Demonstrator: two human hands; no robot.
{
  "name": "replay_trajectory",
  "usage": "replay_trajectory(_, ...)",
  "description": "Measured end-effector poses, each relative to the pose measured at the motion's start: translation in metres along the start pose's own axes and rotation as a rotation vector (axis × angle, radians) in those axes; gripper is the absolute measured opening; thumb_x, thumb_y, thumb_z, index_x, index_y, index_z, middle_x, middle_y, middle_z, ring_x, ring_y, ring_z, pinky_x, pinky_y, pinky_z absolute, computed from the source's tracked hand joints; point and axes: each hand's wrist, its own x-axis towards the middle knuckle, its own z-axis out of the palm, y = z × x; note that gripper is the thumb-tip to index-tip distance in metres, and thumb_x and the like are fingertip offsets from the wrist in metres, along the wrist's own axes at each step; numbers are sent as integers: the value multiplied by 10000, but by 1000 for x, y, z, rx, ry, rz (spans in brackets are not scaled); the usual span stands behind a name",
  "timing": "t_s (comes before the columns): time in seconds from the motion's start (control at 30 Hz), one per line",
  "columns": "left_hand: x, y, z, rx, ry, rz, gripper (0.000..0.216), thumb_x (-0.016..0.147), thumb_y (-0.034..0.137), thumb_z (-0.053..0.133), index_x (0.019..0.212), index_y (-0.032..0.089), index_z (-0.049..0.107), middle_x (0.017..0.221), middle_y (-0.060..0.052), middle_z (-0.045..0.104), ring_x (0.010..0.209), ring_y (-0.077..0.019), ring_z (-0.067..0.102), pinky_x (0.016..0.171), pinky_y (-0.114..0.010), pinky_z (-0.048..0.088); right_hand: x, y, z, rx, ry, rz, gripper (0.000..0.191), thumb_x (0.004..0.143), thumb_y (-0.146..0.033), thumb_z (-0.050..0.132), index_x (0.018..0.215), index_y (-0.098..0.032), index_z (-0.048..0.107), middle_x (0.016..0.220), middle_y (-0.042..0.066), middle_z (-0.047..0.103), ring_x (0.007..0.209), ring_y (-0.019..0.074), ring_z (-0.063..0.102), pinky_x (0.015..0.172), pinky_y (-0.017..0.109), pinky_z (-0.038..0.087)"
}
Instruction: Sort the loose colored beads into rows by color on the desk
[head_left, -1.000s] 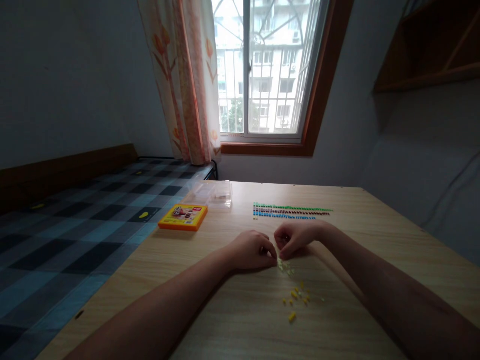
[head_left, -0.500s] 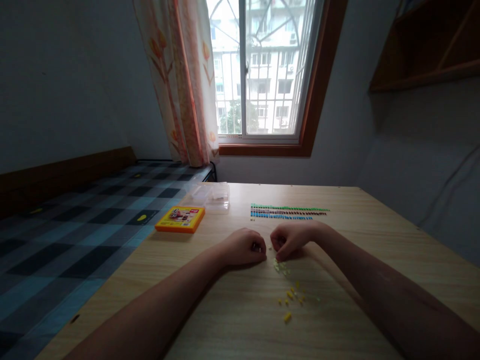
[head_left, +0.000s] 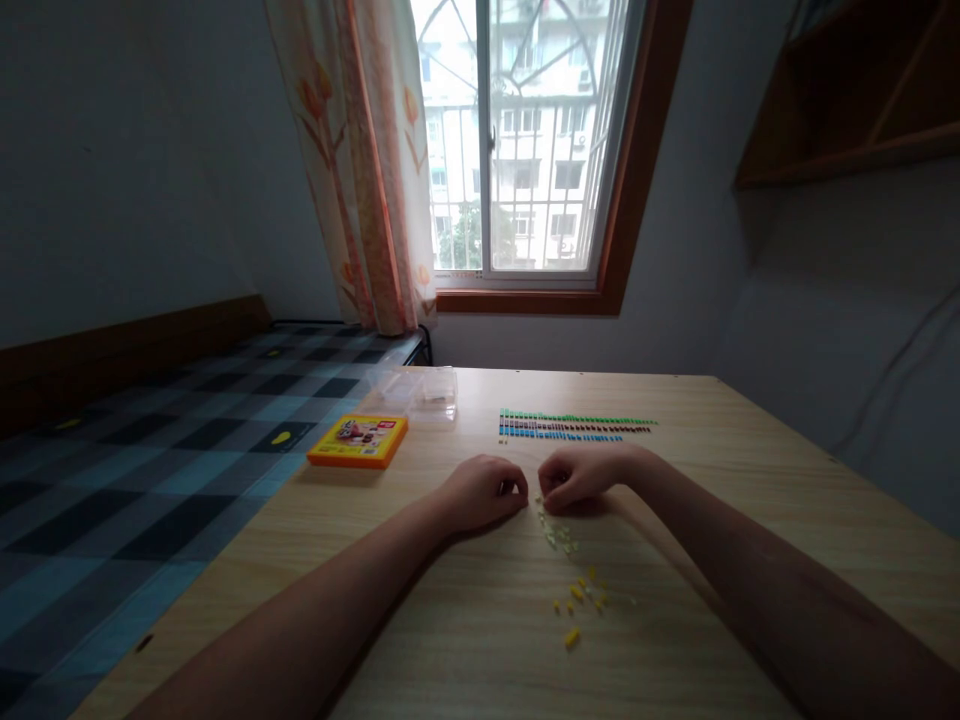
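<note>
My left hand (head_left: pixel 489 492) rests on the wooden table, thumb and fingertips curled together; anything between them is too small to make out. Close by on the right, my right hand (head_left: pixel 576 476) has its fingers bent in a pinch, their tips at the upper end of a scatter of pale cream pieces (head_left: pixel 556 535). What it holds, if anything, is hidden. Nearer to me lie several yellow pieces (head_left: pixel 577 593). Beyond the hands, tiny pieces stand in long rows: green (head_left: pixel 577 419), dark brown (head_left: pixel 574 428) and blue (head_left: pixel 562 434). A couple of small pale pieces (head_left: pixel 503 442) sit below the rows' left end.
Left of the hands lies a yellow-orange box (head_left: pixel 358 442) with a printed picture. Behind it is a clear plastic tray (head_left: pixel 431 393). A bed with a checked cover (head_left: pixel 187 480) borders the table's left side; the window wall is behind the table.
My right hand's fingertips have shifted slightly left and away from me, and some cream pieces now trail up toward them. My left hand stays nearly in place.
</note>
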Motion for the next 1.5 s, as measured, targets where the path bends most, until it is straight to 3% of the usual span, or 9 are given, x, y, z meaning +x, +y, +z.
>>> replay_trajectory(0.2, 0, 1, 0, -1, -11, 14, 152, 756, 237, 602, 827, 204, 732, 705, 10, 652, 631, -108, 534, 603, -204, 375, -4, -16, 0, -191, 59, 21, 352, 807, -506, 605, 848, -160, 659, 676, -2, 603, 587, 106, 495, 515, 219, 338)
replay_trajectory(0.6, -3, -1, -2, -9, -38, 38, 132, 759, 268, 609, 786, 183, 706, 691, 12, 641, 622, -100, 517, 594, -202, 361, -4, -22, 2, -242, 87, 99, 369, 791, -544, 604, 824, -182, 663, 628, -11, 604, 542, 110, 491, 492, 233, 326)
replay_trajectory(0.9, -3, 2, -3, -10, 0, 69, 149, 800, 258, 582, 791, 170, 701, 695, -2, 635, 625, -104, 519, 610, -210, 379, 0, -2, 0, -14, 30, 37, 266, 775, -391, 643, 908, -161, 658, 686, -5, 625, 573, 100, 543, 499, 196, 392)
replay_trajectory(1.13, -4, 5, 0, 70, 35, 92, 162, 804, 243, 577, 886, 207, 711, 753, -5, 652, 657, -119, 559, 631, -223, 405, 2, 5, 1, 127, 3, 8, 277, 753, -382, 670, 894, -144, 658, 657, -13, 600, 554, 99, 551, 490, 192, 421)
replay_trajectory(1.33, -6, 10, 0, 145, 13, 106, 309, 878, 311, 515, 1128, 283, 694, 939, -26, 696, 812, -167, 631, 732, -263, 446, 1, 7, 1, 103, 11, -20, 288, 737, -391, 688, 887, -145, 683, 660, -17, 607, 553, 96, 540, 500, 199, 416)
replay_trajectory(1.5, -6, 9, -1, 186, -27, 112, 305, 922, 347, 464, 1068, 295, 727, 872, -26, 683, 750, -153, 618, 669, -246, 415, 1, 8, 1, 132, 22, -1, 296, 732, -396, 700, 889, -146, 679, 668, -19, 609, 568, 97, 557, 504, 192, 421)
